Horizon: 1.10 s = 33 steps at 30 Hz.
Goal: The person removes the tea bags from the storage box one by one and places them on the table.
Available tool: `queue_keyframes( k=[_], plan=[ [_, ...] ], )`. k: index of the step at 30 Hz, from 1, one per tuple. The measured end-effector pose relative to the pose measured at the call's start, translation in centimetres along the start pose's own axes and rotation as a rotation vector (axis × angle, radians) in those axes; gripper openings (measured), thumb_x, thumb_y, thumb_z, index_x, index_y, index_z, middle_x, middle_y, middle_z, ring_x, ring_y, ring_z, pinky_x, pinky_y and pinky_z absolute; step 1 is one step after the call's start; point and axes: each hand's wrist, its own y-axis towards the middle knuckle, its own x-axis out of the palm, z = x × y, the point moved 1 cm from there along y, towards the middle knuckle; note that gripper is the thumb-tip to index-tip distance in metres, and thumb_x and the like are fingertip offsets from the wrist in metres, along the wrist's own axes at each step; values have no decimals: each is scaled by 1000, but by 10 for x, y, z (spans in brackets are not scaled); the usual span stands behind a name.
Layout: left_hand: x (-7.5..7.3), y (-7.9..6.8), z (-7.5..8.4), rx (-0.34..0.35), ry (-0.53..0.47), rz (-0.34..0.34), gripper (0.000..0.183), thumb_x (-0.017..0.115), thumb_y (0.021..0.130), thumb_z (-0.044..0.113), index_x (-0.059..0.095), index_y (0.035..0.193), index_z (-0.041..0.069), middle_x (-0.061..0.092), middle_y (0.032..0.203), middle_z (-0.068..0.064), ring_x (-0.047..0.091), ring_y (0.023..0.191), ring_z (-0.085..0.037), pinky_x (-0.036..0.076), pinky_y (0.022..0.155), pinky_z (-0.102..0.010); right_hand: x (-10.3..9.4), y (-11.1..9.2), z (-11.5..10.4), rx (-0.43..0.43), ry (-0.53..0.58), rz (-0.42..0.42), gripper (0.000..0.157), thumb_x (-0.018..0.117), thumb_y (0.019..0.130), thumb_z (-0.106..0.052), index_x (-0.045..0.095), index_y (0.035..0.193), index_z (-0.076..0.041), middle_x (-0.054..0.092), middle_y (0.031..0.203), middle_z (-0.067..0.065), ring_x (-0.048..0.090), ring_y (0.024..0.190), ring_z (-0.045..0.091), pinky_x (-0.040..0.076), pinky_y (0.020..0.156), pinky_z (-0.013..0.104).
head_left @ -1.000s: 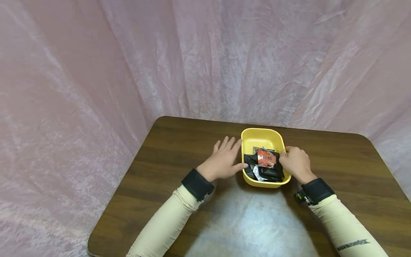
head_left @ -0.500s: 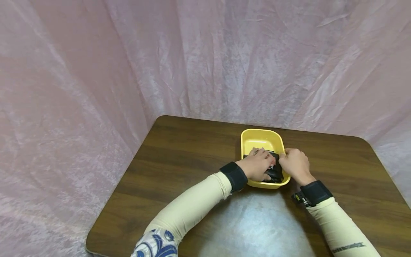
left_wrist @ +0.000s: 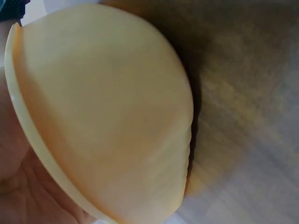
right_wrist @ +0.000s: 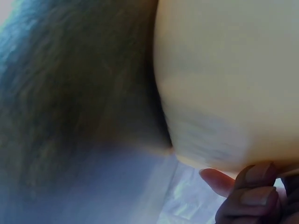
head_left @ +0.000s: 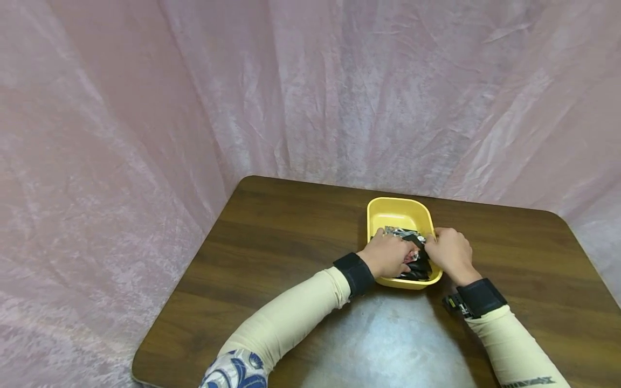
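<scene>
A yellow plastic basin (head_left: 398,207) stands on the table, partly filled with small black, silver and red packets (head_left: 417,269). My left hand (head_left: 388,254) reaches over its left rim, fingers curled down into the packets, with a red one showing between fingers and thumb. The fingertips are hidden below the hand. On the right side, my right hand (head_left: 450,253) grips the basin's rim, thumb inside. In the left wrist view, my left palm (left_wrist: 28,186) lies over the rim beside the outer wall (left_wrist: 112,102). The right wrist view shows fingers (right_wrist: 257,198) curled against the basin's outside.
The dark wood table (head_left: 271,231) has rounded corners, and a glossy reflection lies in front of the basin. A pink velvety curtain (head_left: 310,97) hangs behind the table and along its left side.
My left hand has moved right from beside the basin into it, over the packets, and its fingers have curled in. Silver packets now show further back. The right hand keeps its grip on the rim.
</scene>
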Motion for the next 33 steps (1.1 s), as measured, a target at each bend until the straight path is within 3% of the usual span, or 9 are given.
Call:
queue_keyframes(
  k=[5,8,12,16,20,23,28,33],
  plan=[
    [-1,-7,-3,25,-28,23,25,67,101,39,71,125,36,74,103,17,70,100,-6,46,94,-35,0,-1,1,-7,-9,6,31,52,101,-21,74,82,-8,65,66,7,65,65,31,37,51,36],
    [-3,-8,-4,30,5,27,22,65,101,30,71,121,35,76,105,16,70,98,-6,46,93,-34,0,-2,2,-3,-19,10,31,53,101,-21,75,83,-9,66,66,7,65,66,32,37,51,37],
    [-3,-10,-6,-5,93,62,31,74,99,34,71,129,33,79,114,15,74,102,-7,49,94,-33,0,-1,0,-6,-20,-4,31,53,101,-22,78,93,-6,67,68,8,65,66,32,38,51,37],
    [-7,-12,-7,-21,136,152,29,79,96,33,74,125,29,81,108,13,76,98,-9,54,92,-31,0,0,-2,-11,-23,-7,30,53,101,-22,76,92,-5,65,67,8,65,65,32,38,50,36],
    [-14,-15,-7,-4,120,257,12,72,101,27,81,108,28,81,97,12,76,89,-10,57,86,-29,0,1,-1,-11,-36,0,29,53,100,-22,70,80,-9,61,64,6,62,64,30,37,50,36],
    [-21,-18,-8,-7,110,300,14,68,105,29,82,104,29,80,92,13,75,84,-8,55,81,-28,-1,1,-1,-17,-40,2,30,53,100,-22,68,76,-11,59,63,5,62,63,30,37,50,37],
    [-34,-31,-12,-51,57,386,16,66,107,35,81,106,30,79,89,14,74,81,-6,50,76,-26,0,1,-1,-15,-32,1,29,53,100,-22,74,88,-8,64,66,8,65,67,34,38,51,38],
    [-47,-50,-40,-123,-68,569,17,65,107,31,80,111,25,80,90,9,72,79,-12,47,76,-29,1,0,-1,-2,-32,2,33,52,100,-23,79,108,-4,70,74,12,67,71,36,38,52,37]
  ],
)
